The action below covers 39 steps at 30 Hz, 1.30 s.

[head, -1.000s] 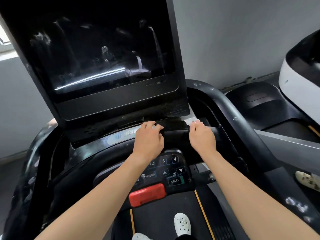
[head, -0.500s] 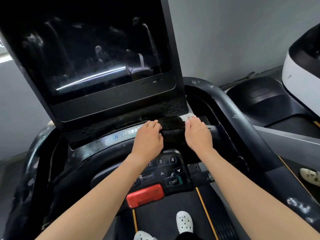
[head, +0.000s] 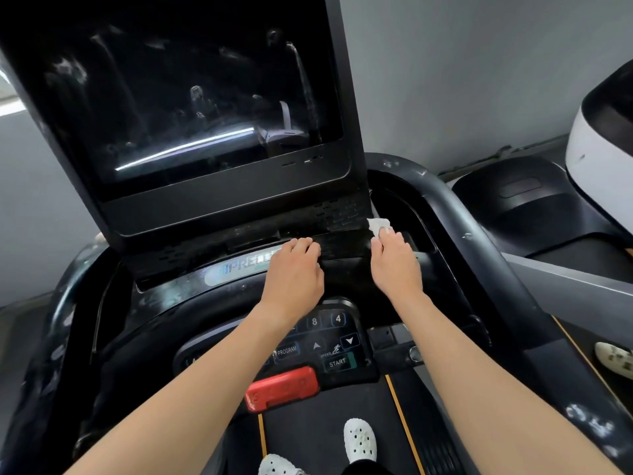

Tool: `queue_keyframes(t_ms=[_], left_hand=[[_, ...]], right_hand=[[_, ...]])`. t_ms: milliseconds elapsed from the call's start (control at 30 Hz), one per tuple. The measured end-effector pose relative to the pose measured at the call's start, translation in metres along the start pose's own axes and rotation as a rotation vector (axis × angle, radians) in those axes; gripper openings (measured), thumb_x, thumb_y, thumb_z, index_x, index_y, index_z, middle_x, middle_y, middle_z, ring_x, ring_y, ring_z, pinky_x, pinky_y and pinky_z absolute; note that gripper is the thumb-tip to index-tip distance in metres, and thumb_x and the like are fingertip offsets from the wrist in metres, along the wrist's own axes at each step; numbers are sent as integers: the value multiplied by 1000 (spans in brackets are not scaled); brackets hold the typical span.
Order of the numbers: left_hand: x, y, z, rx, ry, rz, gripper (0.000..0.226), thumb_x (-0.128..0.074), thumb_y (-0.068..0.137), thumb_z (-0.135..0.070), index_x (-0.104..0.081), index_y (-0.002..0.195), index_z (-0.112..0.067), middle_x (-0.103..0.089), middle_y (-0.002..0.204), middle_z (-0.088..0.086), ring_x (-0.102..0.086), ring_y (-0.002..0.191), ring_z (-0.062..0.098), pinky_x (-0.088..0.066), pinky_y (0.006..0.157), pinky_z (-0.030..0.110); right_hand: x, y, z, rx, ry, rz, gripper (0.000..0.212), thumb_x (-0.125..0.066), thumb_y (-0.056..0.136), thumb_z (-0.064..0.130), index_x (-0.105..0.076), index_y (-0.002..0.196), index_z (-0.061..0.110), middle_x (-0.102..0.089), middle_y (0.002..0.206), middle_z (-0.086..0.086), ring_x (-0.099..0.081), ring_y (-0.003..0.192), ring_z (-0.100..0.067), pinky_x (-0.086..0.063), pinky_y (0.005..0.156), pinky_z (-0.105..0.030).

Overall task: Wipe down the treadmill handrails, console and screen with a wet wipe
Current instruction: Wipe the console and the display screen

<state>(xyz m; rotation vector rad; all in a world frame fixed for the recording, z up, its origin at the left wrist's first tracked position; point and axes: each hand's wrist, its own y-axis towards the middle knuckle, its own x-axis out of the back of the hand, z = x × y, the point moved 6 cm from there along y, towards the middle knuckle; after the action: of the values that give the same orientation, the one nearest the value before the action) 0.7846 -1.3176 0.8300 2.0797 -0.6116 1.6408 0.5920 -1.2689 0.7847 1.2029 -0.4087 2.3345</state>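
A black treadmill fills the view. Its big dark screen (head: 191, 108) tilts back above the console (head: 178, 289), which carries a silver brand strip, a keypad (head: 325, 341) and a red stop bar (head: 282, 389). My right hand (head: 395, 265) pinches a crumpled white wet wipe (head: 377, 225) against the ledge under the screen's right corner. Palm down, my left hand (head: 294, 275) rests on the same ledge, fingers curled over its edge, holding nothing. The right handrail (head: 472, 234) curves down past my right arm. Shadow hides most of the left handrail (head: 58, 323).
A white and black machine (head: 603, 132) stands at the right edge beside a second dark deck (head: 534, 207). A grey wall is behind. My white shoes (head: 359, 440) stand on the belt. Another white shoe (head: 613, 361) lies at the far right.
My right hand has slid a little forward and right along the ledge, and the white wipe now shows past its fingertips. The left hand has hardly moved. The camera has tilted slightly.
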Motion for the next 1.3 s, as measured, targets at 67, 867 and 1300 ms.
queue_keyframes(t_ms=[67,867,1300], left_hand=[[0,1,-3,16,13,-10,23,-52,97,-22,-63,115,-14,-63,127,2,-54,122,25,-49,102,41],[-24,15,-51,-40,13,67,40,-50,102,-30,-59,139,-19,-49,150,1,-39,139,23,-35,114,41],[-1,-2,2,147,7,-26,37,-53,96,-28,-60,129,-11,-50,147,12,-45,136,31,-46,107,46]], right_hand=[[-5,-3,17,75,40,-5,27,-34,106,34,-52,113,14,-54,123,-5,-55,108,-29,-50,90,-51],[18,-31,-29,120,-9,-68,34,-30,110,31,-59,118,16,-63,118,2,-62,113,-19,-54,93,-37],[-8,-21,60,389,-94,140,38,-32,110,22,-51,139,7,-49,146,-9,-48,129,-26,-41,105,-39]])
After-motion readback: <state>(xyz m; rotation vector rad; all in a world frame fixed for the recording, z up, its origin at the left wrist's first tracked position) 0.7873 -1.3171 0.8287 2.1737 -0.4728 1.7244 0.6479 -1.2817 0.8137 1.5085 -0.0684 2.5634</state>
